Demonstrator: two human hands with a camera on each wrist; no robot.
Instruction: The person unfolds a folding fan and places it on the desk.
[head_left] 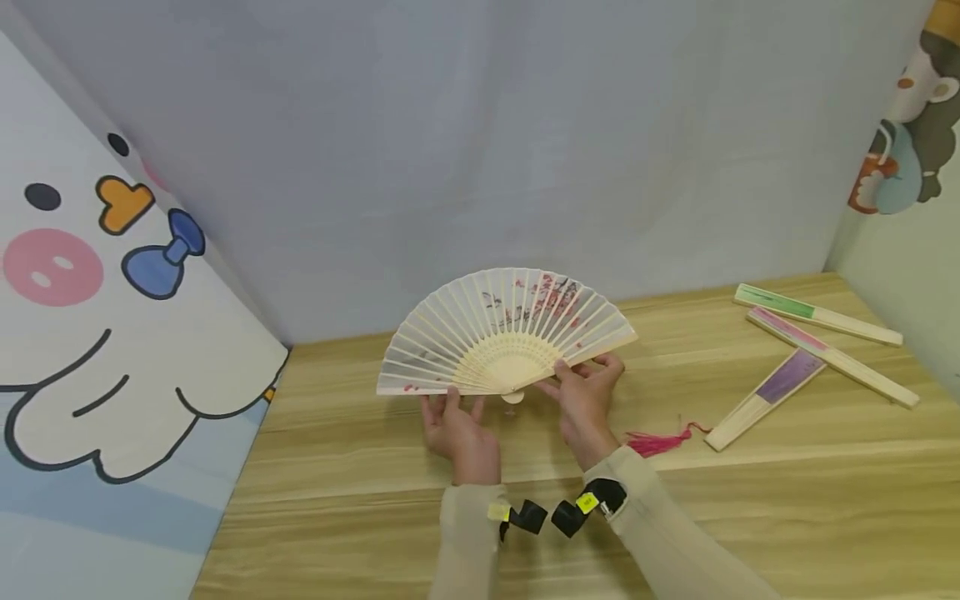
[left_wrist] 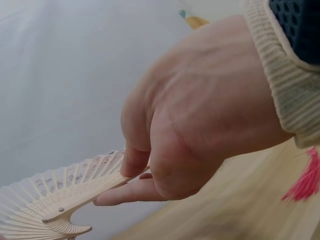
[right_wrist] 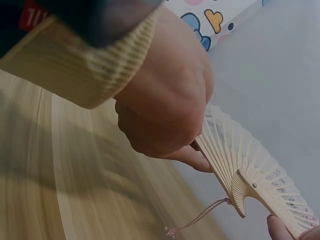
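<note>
A folding fan is spread wide above the table, its pale ribs carrying a whitish leaf with red blossoms and dark branches. My left hand pinches the left outer rib between thumb and fingers. On the opposite side, my right hand grips the right outer rib. The left wrist view shows the pivot pin and the curved, stacked rib ends near the left hand. From the fan's base hangs a thin pinkish cord in the right wrist view.
Right of my hands lie folded fans: one with a green section, one pink overlapping one purple. A pink tassel trails from the purple one. A grey cloth backdrop rises behind the wooden table; a cartoon-printed panel stands left.
</note>
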